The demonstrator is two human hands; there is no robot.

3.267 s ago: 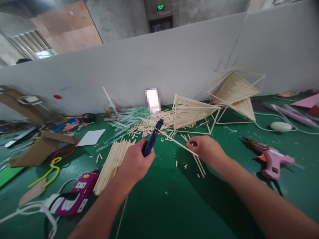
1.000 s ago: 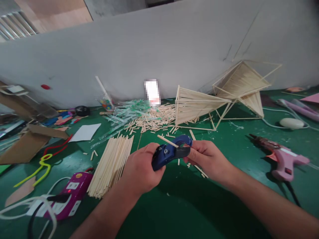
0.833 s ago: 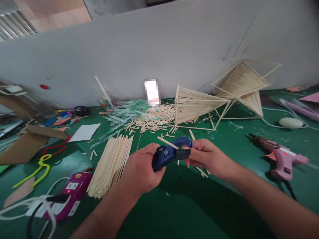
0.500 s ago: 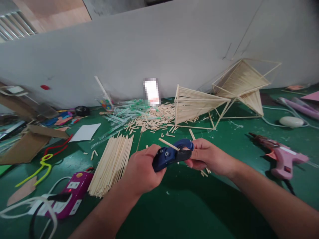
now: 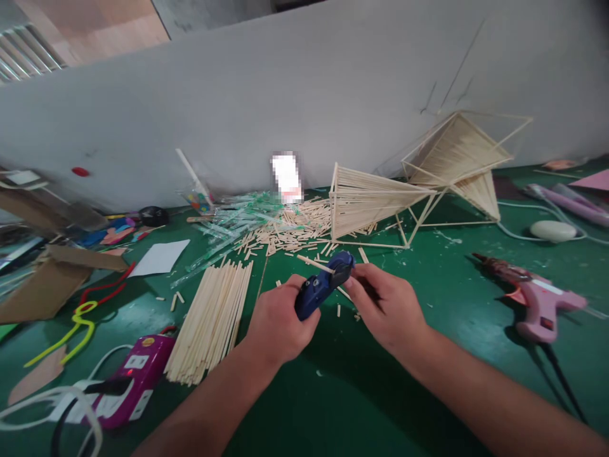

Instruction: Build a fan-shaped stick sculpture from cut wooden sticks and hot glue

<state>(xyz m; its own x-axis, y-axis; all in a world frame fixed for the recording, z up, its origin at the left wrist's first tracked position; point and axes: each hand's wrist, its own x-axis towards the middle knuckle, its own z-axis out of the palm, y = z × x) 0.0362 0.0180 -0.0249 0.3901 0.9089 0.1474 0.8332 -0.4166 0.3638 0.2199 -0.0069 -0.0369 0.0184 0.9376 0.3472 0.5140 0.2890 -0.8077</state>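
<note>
My left hand (image 5: 278, 320) is closed around the handles of a blue cutter (image 5: 323, 285) held above the green table (image 5: 380, 393). A thin wooden stick (image 5: 314, 264) sticks out to the left of the cutter's jaws. My right hand (image 5: 385, 304) is just right of the cutter, fingers curled and pinched near its head, holding the stick's near end as far as I can make out. A bundle of long sticks (image 5: 212, 320) lies left of my left hand.
A pink glue gun (image 5: 533, 295) lies at the right with its cord. Two stick-frame pyramids (image 5: 366, 206) (image 5: 464, 162) stand at the back by the grey wall. Cut stick pieces (image 5: 290, 228), plastic wrappers, cardboard, pipe cleaners and a purple power strip (image 5: 136, 377) crowd the left.
The cutter's jaws have closed from wide open. My right hand has come off the cutter's upper handle and now pinches beside its head. The long stick held earlier is now a short piece.
</note>
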